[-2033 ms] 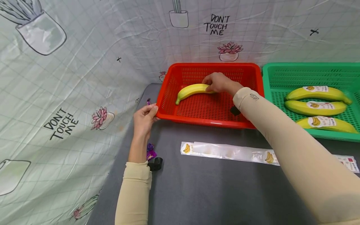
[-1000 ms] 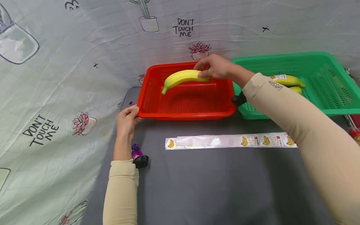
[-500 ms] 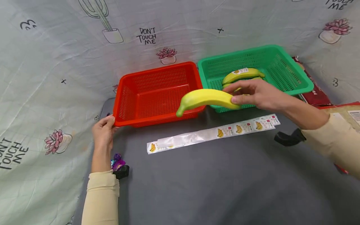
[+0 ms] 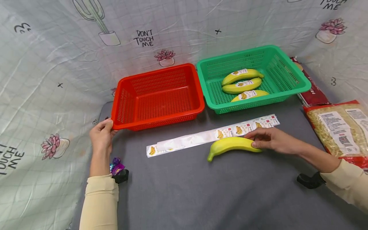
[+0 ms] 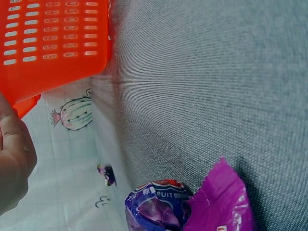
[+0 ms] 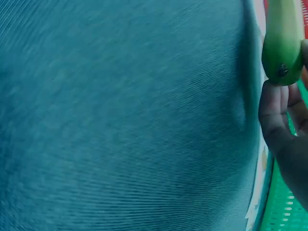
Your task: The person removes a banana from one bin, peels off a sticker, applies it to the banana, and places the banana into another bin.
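Item, nearest: unlabelled banana (image 4: 233, 145), laid on the grey counter (image 4: 201, 191), its blunt end gripped by the right hand (image 4: 271, 140). Behind it: sticker strip (image 4: 212, 135), several labels unused. Left hand (image 4: 100, 135) is curled on the corner of the red basket (image 4: 156, 118), seen emptied. Farthest: green basket (image 4: 290, 81), three labelled bananas (image 4: 242, 84) deposited. Judged outstanding: labelling and transfer of the last banana.
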{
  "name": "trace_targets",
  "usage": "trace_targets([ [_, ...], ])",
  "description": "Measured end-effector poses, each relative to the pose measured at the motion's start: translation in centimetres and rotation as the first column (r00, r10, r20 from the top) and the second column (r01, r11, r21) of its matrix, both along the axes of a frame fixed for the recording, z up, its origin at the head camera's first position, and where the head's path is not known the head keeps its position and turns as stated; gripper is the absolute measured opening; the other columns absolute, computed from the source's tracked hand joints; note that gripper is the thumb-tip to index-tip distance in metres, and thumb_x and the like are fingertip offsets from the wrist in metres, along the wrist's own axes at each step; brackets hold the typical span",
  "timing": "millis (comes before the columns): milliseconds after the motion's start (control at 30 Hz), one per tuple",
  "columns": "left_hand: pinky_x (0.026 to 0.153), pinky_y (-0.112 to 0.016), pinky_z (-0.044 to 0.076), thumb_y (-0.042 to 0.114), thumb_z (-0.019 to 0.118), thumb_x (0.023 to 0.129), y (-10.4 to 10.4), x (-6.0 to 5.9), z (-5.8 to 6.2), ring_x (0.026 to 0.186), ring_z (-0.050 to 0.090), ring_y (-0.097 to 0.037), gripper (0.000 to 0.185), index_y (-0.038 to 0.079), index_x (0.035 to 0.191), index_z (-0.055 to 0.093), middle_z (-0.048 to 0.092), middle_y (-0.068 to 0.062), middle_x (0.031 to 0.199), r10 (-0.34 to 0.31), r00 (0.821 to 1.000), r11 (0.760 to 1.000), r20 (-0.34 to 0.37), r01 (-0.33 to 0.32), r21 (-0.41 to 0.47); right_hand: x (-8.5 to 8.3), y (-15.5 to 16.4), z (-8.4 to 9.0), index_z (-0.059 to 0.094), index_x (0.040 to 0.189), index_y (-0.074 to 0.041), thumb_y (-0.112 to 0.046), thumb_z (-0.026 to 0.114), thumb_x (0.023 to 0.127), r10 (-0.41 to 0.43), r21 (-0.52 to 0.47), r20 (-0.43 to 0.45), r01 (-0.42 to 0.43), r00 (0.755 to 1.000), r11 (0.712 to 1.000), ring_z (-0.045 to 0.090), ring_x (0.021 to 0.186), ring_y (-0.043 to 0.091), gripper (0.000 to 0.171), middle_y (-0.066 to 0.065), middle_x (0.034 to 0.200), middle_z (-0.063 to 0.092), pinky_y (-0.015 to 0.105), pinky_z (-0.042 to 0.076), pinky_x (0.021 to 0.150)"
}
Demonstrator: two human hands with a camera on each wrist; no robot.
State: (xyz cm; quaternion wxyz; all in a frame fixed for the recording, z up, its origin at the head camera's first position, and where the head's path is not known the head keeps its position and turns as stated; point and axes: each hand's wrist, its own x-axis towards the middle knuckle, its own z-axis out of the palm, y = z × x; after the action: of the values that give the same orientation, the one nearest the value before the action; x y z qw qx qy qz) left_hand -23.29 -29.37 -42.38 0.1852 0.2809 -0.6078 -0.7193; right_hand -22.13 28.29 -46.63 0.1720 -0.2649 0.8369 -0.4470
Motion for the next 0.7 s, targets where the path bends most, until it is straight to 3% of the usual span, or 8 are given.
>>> trace_targets([
  [133, 0.059, -0.019, 0.057, 0.008, 0.066, 0.097, -0.1, 0.1, -0.3, 0.067, 0.064, -0.009, 0.009, 0.004, 0.103, 0.073, 0.062, -0.002, 0.105, 0.002, 1.0, 1.0, -0.016, -0.002, 0.009, 0.1, -0.1, -0.6, 0.069, 0.126, -0.009, -0.01, 0.068, 0.098, 0.032, 0.024, -0.06, -0.031, 0.998, 0.999, 0.059, 0.091, 0.001, 0.028, 0.006, 0.117, 0.069, 0.021, 0.052, 0.075],
  [300, 0.06, -0.018, 0.057, 0.009, 0.065, 0.098, -0.1, 0.2, -0.2, 0.066, 0.064, -0.008, 0.013, 0.004, 0.107, 0.073, 0.062, -0.002, 0.103, 0.003, 1.0, 1.0, -0.006, -0.004, -0.021, 0.1, -0.4, -0.5, 0.07, 0.125, -0.01, -0.01, 0.069, 0.097, 0.041, 0.034, -0.087, -0.038, 0.995, 0.999, 0.059, 0.091, 0.0, 0.028, 0.004, 0.115, 0.069, 0.021, 0.051, 0.075],
  [467, 0.06, -0.017, 0.056, 0.013, 0.065, 0.099, -0.1, 0.1, 0.0, 0.068, 0.061, -0.009, 0.02, 0.004, 0.116, 0.07, 0.062, -0.002, 0.101, 0.005, 0.999, 0.997, 0.047, -0.002, -0.076, 0.1, -0.5, -0.5, 0.07, 0.124, -0.01, -0.011, 0.069, 0.097, 0.035, 0.042, -0.093, -0.031, 0.995, 0.999, 0.058, 0.089, 0.001, 0.028, 0.004, 0.115, 0.069, 0.022, 0.051, 0.073],
  [567, 0.062, -0.014, 0.055, 0.017, 0.063, 0.101, 0.0, 0.2, 0.4, 0.074, 0.059, -0.007, 0.03, 0.003, 0.128, 0.065, 0.059, 0.001, 0.102, -0.019, 0.995, 0.988, 0.096, 0.033, -0.152, 0.1, -0.5, -0.5, 0.07, 0.124, -0.011, -0.011, 0.07, 0.096, 0.032, 0.043, -0.103, -0.028, 0.994, 0.999, 0.058, 0.088, 0.001, 0.028, 0.005, 0.116, 0.069, 0.022, 0.051, 0.072],
  [633, 0.066, -0.011, 0.051, 0.02, 0.058, 0.103, 0.6, 0.5, 1.0, 0.079, 0.055, -0.003, 0.034, 0.002, 0.132, 0.063, 0.056, 0.005, 0.101, -0.021, 0.994, 0.944, 0.105, 0.054, -0.324, 0.1, -0.5, -0.5, 0.07, 0.124, -0.01, -0.01, 0.069, 0.096, 0.033, 0.041, -0.104, -0.029, 0.994, 0.999, 0.058, 0.088, 0.001, 0.028, 0.005, 0.116, 0.069, 0.022, 0.051, 0.072],
  [700, 0.073, -0.009, 0.046, 0.019, 0.055, 0.104, 2.0, 1.0, 1.8, 0.083, 0.051, 0.0, 0.034, -0.001, 0.129, 0.064, 0.054, 0.008, 0.099, 0.0, 0.999, 0.852, 0.038, 0.02, -0.522, 0.1, -0.5, -0.6, 0.07, 0.125, -0.01, -0.01, 0.07, 0.096, 0.035, 0.04, -0.102, -0.031, 0.994, 0.999, 0.058, 0.088, 0.002, 0.028, 0.005, 0.116, 0.069, 0.022, 0.051, 0.071],
])
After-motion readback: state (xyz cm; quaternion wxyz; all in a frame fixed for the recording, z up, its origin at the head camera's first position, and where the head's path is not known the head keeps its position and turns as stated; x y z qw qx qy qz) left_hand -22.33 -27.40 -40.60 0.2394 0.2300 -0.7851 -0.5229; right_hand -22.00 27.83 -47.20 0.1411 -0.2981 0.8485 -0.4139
